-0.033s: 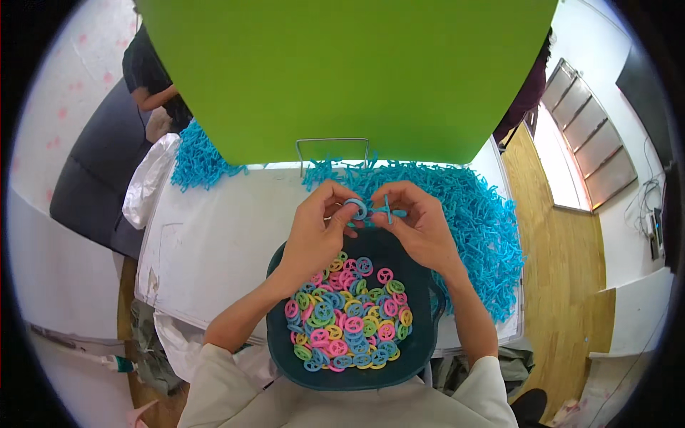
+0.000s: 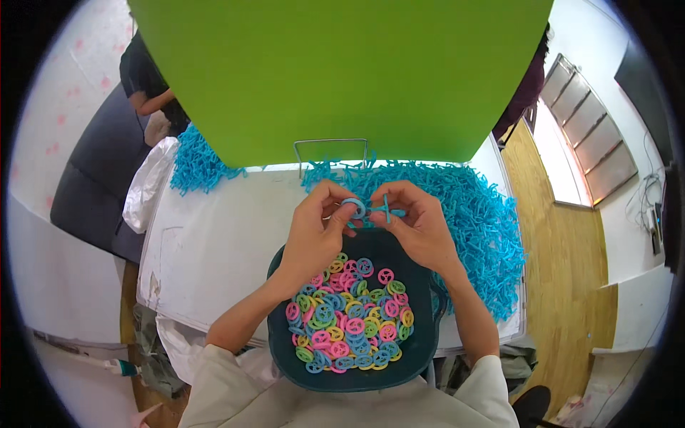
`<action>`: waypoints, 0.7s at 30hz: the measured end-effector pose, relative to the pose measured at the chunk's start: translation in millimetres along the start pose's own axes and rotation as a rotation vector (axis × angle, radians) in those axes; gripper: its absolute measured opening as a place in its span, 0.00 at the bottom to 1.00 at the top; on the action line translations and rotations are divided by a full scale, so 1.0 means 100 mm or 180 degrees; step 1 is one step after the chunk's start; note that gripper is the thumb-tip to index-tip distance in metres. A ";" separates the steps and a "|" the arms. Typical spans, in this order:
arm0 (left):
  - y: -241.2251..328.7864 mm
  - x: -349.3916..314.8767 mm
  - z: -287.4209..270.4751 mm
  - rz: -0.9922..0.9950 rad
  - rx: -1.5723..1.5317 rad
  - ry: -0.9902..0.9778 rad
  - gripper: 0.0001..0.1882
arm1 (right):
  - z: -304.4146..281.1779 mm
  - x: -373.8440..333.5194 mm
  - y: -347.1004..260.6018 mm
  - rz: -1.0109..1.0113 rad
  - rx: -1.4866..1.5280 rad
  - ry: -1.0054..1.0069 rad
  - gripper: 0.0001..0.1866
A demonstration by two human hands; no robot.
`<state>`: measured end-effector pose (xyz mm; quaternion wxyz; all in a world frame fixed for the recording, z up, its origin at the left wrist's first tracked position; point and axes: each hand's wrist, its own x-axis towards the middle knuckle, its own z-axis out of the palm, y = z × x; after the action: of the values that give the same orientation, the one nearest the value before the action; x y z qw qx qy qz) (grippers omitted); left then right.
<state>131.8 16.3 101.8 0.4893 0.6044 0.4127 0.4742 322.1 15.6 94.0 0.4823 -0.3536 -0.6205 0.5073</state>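
Both my hands are raised over the far rim of a dark green basin. Pinched in my left hand is a light blue plastic wheel. My right hand grips a blue plastic stick piece with a crossbar, its inner end close to the wheel. Whether the two pieces touch is too small to tell. Below, in the basin, lie many small spoked wheels in pink, yellow, green and blue.
A large heap of blue stick pieces covers the right of the white table; a smaller pile lies at far left. A green board stands upright behind a metal wire stand. Another person's arm shows at the left.
The view has tilted very slightly. My hands and the pieces in them keep the same position.
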 end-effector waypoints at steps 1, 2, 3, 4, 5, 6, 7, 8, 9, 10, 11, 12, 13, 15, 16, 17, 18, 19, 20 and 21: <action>-0.01 0.01 0.01 0.0057 -0.0019 0.0041 0.03 | 0.00 0.00 0.00 0.0054 -0.0047 -0.0030 0.14; -0.01 0.01 0.01 0.0006 -0.0090 -0.0046 0.03 | -0.01 0.00 -0.01 0.0022 -0.0224 0.0018 0.14; -0.01 0.01 0.00 -0.0030 -0.0166 -0.0112 0.02 | -0.03 0.00 -0.02 0.0009 -0.0411 0.0024 0.15; -0.01 0.01 0.00 -0.0080 -0.0256 -0.0151 0.02 | -0.03 -0.01 -0.03 -0.0007 -0.0598 0.0010 0.15; 0.00 0.00 0.00 -0.0067 -0.0239 -0.0195 0.01 | -0.03 -0.01 -0.05 -0.0037 -0.0620 0.0033 0.15; 0.00 -0.01 0.01 -0.0065 -0.0242 -0.0210 0.01 | -0.02 -0.02 -0.06 -0.0071 -0.0648 0.0035 0.15; 0.00 -0.02 0.02 -0.0055 -0.0250 -0.0215 0.01 | -0.01 -0.03 -0.08 -0.0116 -0.0680 0.0033 0.15; 0.01 -0.02 0.02 -0.0020 -0.0212 -0.0201 0.01 | 0.00 -0.03 -0.09 -0.0102 -0.0725 0.0053 0.16; 0.01 -0.03 0.03 0.0014 -0.0173 -0.0199 0.01 | 0.02 -0.04 -0.10 -0.0094 -0.0766 0.0090 0.17; 0.00 -0.03 0.05 0.0067 -0.0155 -0.0208 0.01 | 0.04 -0.06 -0.12 -0.0056 -0.0801 0.0140 0.17; 0.00 -0.04 0.06 0.0060 -0.0159 -0.0181 0.01 | 0.06 -0.08 -0.13 0.0001 -0.0777 0.0143 0.17; 0.00 -0.05 0.07 0.0083 -0.0182 -0.0158 0.01 | 0.07 -0.09 -0.14 0.0077 -0.0749 0.0152 0.17; 0.01 -0.06 0.07 0.0123 -0.0192 -0.0136 0.01 | 0.07 -0.10 -0.14 0.0049 -0.0700 0.0141 0.17; 0.03 -0.10 0.04 -0.0091 -0.0193 -0.0204 0.01 | 0.10 -0.11 -0.15 0.0169 -0.0560 0.0038 0.17; 0.05 -0.12 0.02 -0.0200 -0.0205 -0.0231 0.00 | 0.12 -0.12 -0.16 0.0192 -0.0477 -0.0028 0.17; 0.06 -0.15 0.00 -0.0430 -0.0420 -0.0215 0.01 | 0.14 -0.13 -0.16 0.0135 -0.0413 -0.0009 0.17; 0.08 -0.17 -0.01 -0.0660 -0.0651 -0.0204 0.01 | 0.17 -0.16 -0.16 0.0085 -0.0350 0.0021 0.16; 0.08 -0.18 -0.02 -0.0840 -0.0894 -0.0229 0.01 | 0.20 -0.18 -0.16 0.0032 -0.0297 0.0062 0.16; 0.09 -0.21 -0.02 -0.0890 -0.0976 -0.0204 0.02 | 0.24 -0.21 -0.16 -0.0035 -0.0217 0.0099 0.15; 0.09 -0.23 -0.02 -0.0897 -0.1069 -0.0216 0.02 | 0.27 -0.23 -0.16 -0.0098 -0.0141 0.0147 0.15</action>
<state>125.6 -6.8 106.5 0.6582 0.4664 0.3916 0.4426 303.3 -17.5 103.0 0.4963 -0.3662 -0.6256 0.4776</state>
